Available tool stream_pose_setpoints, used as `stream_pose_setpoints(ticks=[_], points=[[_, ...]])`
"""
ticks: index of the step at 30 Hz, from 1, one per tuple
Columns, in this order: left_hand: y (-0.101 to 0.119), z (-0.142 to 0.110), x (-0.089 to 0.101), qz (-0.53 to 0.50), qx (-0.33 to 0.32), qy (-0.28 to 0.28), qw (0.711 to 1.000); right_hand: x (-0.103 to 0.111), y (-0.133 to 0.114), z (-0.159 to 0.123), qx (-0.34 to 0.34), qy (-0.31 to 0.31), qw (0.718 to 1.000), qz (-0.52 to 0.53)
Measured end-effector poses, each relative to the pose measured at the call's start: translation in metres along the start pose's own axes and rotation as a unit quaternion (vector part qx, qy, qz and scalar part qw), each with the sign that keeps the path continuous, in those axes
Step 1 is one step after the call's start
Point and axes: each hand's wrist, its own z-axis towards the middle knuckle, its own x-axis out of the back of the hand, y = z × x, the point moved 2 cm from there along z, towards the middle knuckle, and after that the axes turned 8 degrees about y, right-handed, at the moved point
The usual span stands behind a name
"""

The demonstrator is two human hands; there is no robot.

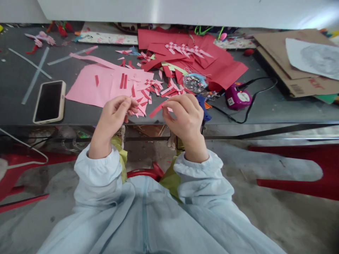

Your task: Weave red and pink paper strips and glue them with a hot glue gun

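Observation:
My right hand (185,114) pinches the end of a red paper strip (156,110) between thumb and fingertips, just above the table's front edge. To its left, my left hand (113,114) has its thumb pressed to its fingers; whatever lies between them is too small to make out. Beyond both hands, many short red and pink paper strips (134,92) are strewn over a pink sheet (90,84). Red sheets (225,67) lie stacked further back, with woven red-and-pink checkered pieces (182,48) on top.
A phone (49,101) lies at the left. Right of the papers are a round clear container of small beads (195,83), a dark blue tool (203,107) partly behind my right hand, and a purple power block (238,97) with a black cord. Cardboard (293,67) sits far right.

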Motion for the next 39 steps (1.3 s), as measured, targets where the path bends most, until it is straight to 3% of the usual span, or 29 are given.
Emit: stream_pose_setpoints(ticks=[5,9,13,16,20,23,27,31,35,39], points=[[0.008,-0.009,-0.012,0.019,0.021,-0.115,0.993,-0.003,-0.006,-0.007,0.019,-0.009,0.999,0.029],[0.009,-0.008,-0.019,0.040,-0.026,-0.141,0.989,-0.005,-0.010,-0.012,0.049,-0.004,0.998,0.041],[0.006,-0.006,-0.024,0.002,-0.005,-0.168,0.986,-0.006,-0.011,-0.012,0.063,-0.011,0.998,0.028],[0.001,-0.004,-0.023,0.021,-0.006,-0.141,0.990,-0.006,-0.012,-0.010,0.089,0.003,0.995,0.033],[-0.001,-0.003,-0.019,0.166,-0.069,-0.069,0.981,-0.007,-0.012,-0.007,0.080,-0.035,0.996,0.030],[0.001,-0.004,-0.019,0.220,-0.124,-0.074,0.965,-0.010,-0.009,-0.007,0.060,-0.072,0.995,0.036],[0.004,-0.004,-0.024,0.237,-0.166,-0.090,0.953,-0.013,-0.007,-0.008,0.071,-0.038,0.996,0.045],[0.005,-0.004,-0.027,0.222,-0.163,-0.083,0.958,-0.015,-0.008,-0.008,0.084,-0.014,0.994,0.063],[0.005,-0.004,-0.026,0.159,-0.121,-0.083,0.976,-0.014,-0.010,-0.008,0.101,0.030,0.990,0.095],[0.003,-0.003,-0.027,0.138,-0.081,-0.080,0.984,-0.016,-0.010,-0.008,0.082,0.015,0.993,0.087]])
